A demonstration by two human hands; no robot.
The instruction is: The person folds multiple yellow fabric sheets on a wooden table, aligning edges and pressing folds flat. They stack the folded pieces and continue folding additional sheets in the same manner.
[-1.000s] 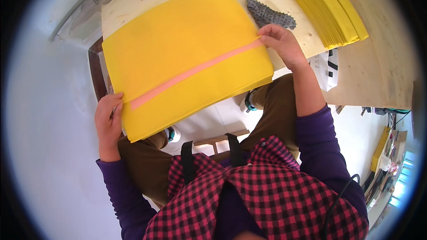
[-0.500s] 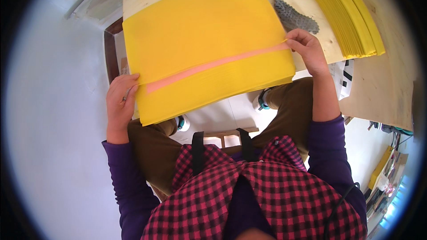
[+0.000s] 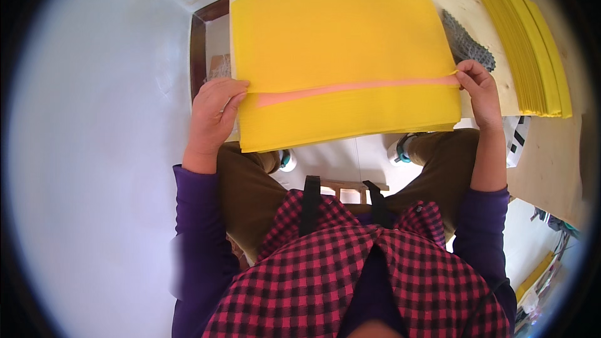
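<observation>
A broad stack of thin yellow sheets (image 3: pixel 344 31) lies on the wooden table, its near edge reaching out over my knees. Across its near part runs a pale pink strip (image 3: pixel 357 89), along the near edge of the top sheet. My left hand (image 3: pixel 216 109) pinches that sheet's edge at the left, thumb against fingers. At the right end, beside the end of the pink strip, my right hand (image 3: pixel 481 91) pinches the same edge between thumb and fingertips. The top sheet's edge looks drawn straight between both hands. I cannot tell whether the sheets are paper or cloth.
Right of the stack lies a grey bumpy strip of material (image 3: pixel 468 40). Folded yellow sheets (image 3: pixel 526 50) stand piled farther right on the wooden table (image 3: pixel 554 156). A brown wooden frame (image 3: pixel 199 44) stands beyond the table's left edge. My legs are under the near edge.
The view has turned, so the stack and both hands appear farther right and the strip looks more level. Both hands keep their pinch at the sheet's two ends.
</observation>
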